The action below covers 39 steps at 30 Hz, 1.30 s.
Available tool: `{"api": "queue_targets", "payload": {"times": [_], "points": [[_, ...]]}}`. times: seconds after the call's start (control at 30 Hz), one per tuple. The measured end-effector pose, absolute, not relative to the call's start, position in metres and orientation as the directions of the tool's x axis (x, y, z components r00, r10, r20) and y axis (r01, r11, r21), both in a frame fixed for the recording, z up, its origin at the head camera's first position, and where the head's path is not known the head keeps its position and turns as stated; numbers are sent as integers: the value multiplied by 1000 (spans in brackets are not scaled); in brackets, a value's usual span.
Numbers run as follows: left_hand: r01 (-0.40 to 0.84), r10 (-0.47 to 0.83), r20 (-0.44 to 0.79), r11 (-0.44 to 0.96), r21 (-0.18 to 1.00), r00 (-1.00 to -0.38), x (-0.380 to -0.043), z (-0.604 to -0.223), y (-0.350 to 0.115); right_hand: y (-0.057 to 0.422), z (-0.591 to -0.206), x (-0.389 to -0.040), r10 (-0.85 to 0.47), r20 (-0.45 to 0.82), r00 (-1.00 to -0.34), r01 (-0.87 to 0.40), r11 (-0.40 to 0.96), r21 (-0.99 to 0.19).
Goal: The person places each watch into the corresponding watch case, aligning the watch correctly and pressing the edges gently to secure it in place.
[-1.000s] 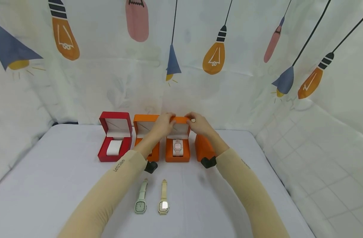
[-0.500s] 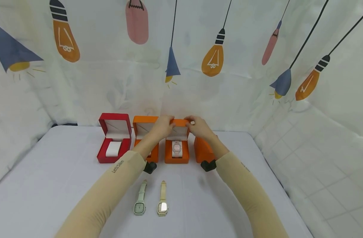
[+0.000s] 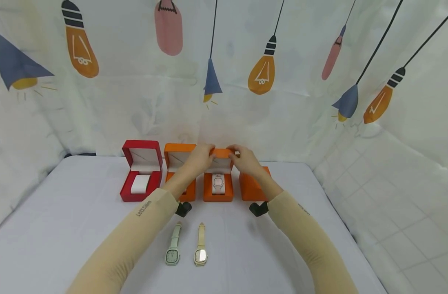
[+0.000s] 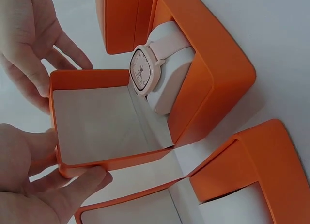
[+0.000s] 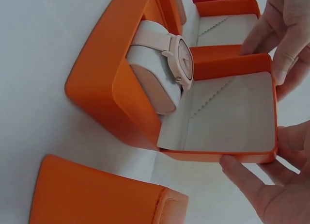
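White table (image 3: pixel 242 245), patterned backdrop (image 3: pixel 231 118), gripped orange box (image 3: pixel 220 166)

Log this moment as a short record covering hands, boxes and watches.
Left hand: pinches one corner of the raised lid
Right hand: pinches the lid's opposite corner
Held box: orange, open, a pink watch around its white cushion
Red box: open, cushion without a watch
Left orange box: open, partly hidden
Far-right orange box: appears closed, partly hidden
Loose watches: pale green watch and yellow watch, side by side on the white table
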State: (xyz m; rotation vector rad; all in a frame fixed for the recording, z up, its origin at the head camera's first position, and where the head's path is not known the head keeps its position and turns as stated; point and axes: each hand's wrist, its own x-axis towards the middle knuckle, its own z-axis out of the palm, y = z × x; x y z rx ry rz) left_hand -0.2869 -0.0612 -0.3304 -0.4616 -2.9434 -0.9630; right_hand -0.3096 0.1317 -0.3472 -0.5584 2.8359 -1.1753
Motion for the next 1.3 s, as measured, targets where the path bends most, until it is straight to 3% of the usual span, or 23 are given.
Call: {"api": "queue_targets", "payload": {"times": [1.3], "points": [[360,320,177,723,589,-931,-270,-343,-70,138,-360,-287,-320,204,-925,-364,593,-718]]}}
